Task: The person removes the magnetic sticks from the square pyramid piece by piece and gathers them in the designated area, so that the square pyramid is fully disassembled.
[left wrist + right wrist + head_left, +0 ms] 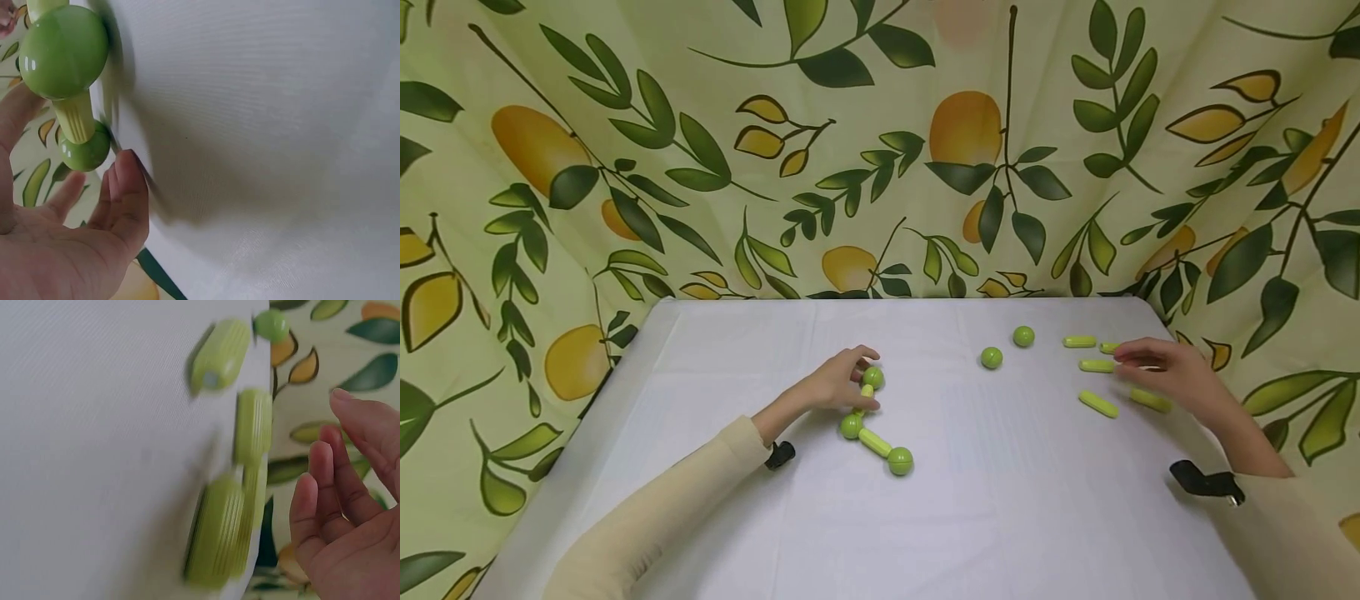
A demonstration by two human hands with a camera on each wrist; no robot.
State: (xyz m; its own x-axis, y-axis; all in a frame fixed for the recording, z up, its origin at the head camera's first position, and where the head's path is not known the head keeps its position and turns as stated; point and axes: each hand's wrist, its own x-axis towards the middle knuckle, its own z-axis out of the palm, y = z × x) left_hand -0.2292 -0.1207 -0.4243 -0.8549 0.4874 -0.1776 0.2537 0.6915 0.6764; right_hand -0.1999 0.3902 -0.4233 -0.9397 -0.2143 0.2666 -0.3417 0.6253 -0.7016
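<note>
Three green balls joined by two light-green ribbed rods form a bent chain on the table; its corner ball [851, 427] lies between a far ball [872, 377] and a near ball [901, 461]. My left hand [833, 383] reaches around the far ball and its rod [76, 117], fingers loosely bent and thumb apart from them; whether it touches them I cannot tell. Over several loose rods at the right hovers my right hand [1176, 382], holding nothing, its fingers relaxed. One rod [1098, 404] lies nearest the middle, another [1150, 400] partly under that hand.
Two loose green balls, one nearer [992, 357] and one farther [1023, 336], sit between the chain and the rods. White cloth covers the table [985, 525]. A leaf-and-fruit curtain [880, 167] hangs along its back and sides. Each wrist carries a black camera mount [1206, 482].
</note>
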